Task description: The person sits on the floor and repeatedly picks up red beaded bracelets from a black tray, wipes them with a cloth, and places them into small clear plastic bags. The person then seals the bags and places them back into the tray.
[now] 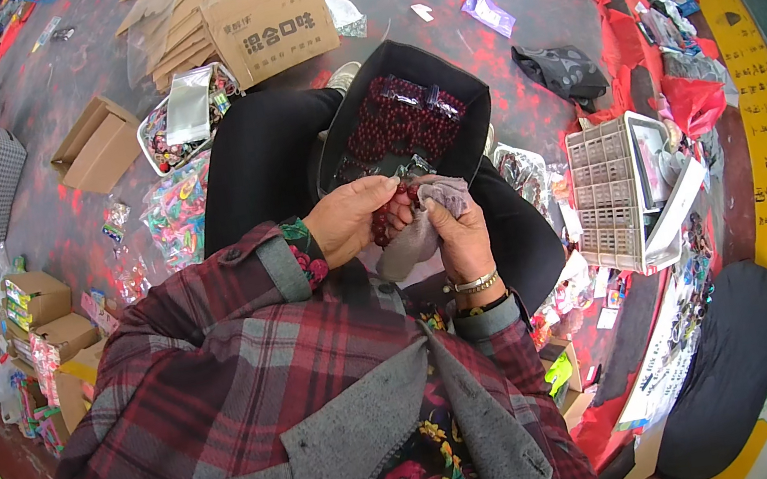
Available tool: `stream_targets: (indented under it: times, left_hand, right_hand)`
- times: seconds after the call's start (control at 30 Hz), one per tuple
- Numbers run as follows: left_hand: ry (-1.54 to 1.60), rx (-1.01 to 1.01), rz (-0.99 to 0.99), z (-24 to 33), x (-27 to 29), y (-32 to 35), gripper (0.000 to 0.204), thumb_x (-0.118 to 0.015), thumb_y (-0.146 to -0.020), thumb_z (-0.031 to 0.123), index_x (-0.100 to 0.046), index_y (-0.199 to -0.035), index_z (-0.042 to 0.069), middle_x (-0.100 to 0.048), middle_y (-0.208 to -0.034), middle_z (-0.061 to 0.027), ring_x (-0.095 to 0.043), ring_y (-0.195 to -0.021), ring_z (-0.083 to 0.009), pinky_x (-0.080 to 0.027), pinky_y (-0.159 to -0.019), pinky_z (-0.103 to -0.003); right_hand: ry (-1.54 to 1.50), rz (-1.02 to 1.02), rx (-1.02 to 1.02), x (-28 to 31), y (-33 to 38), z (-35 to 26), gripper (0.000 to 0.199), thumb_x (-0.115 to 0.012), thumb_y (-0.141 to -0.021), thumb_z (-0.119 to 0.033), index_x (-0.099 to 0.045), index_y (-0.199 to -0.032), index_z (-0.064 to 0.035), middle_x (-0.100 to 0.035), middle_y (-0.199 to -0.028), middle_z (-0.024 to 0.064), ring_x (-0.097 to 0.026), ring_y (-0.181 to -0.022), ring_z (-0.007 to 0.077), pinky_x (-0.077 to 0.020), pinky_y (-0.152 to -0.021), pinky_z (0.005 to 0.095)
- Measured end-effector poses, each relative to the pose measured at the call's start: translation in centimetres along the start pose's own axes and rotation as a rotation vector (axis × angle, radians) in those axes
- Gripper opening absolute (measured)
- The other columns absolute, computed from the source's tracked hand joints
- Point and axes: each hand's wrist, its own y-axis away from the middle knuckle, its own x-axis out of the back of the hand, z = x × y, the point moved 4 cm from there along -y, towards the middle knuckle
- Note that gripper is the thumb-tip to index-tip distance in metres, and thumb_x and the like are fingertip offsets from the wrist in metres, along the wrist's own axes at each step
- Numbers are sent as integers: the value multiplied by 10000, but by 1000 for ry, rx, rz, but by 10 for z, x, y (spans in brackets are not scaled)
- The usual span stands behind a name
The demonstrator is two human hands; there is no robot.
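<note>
A string of dark red beads (384, 228) is pinched in my left hand (348, 219), its fingers closed. My right hand (467, 238) grips a greyish-mauve cloth (411, 243) that is bunched against the beads. Both hands meet over the near edge of a black open bin (409, 57), which rests between my legs. Inside it lie more dark red bead strings (410, 123), some under shiny clear plastic. How much of the string the cloth wraps is hidden.
A cardboard box (271, 25) and flattened cardboard (168, 27) lie ahead. A white basket (159, 143) of colourful packets is at the left. A beige crate (602, 199) stands right. A dark grey bag (562, 74) lies on the floor; a black seat (730, 369) is lower right.
</note>
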Motion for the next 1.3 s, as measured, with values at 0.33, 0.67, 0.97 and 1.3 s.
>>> stream_targets:
  times: [0.33, 0.67, 0.97, 1.3]
  left_hand:
    - [23, 71, -97, -3, -2, -1, 234, -449, -940, 237, -549, -942, 26, -591, -789, -55, -572, -707, -145, -470, -685, -268]
    - [6, 71, -88, -3, -4, 2, 267, -402, -959, 261, -537, -991, 33, -584, -838, -50, -566, -752, -137, -468, -720, -268]
    - [41, 41, -59, -6, 5, -2, 247, -425, -953, 280, -544, -929, 64, -566, -819, -10, -549, -740, -116, -458, -718, -250]
    - [69, 28, 2, 2, 3, 0, 277, -503, -911, 322, -537, -992, 59, -555, -928, -21, -520, -898, -140, -402, -869, -323]
  right_hand:
    - [-284, 2, -193, 4, -2, 9, 254, -437, -947, -239, -551, -982, -15, -610, -867, 83, -579, -756, 163, -480, -675, 292]
    - [226, 61, 149, -7, 1, 0, 198, -547, -905, -195, -570, -961, -6, -585, -826, 22, -526, -743, 83, -443, -662, 231]
    - [-107, 70, -227, 2, -1, 16, 311, -476, -933, -304, -569, -943, -8, -612, -860, 66, -566, -771, 145, -449, -701, 270]
    - [-37, 28, -109, 0, 1, 19, 253, -566, -889, -215, -586, -1024, -2, -615, -955, 37, -561, -849, 107, -448, -772, 244]
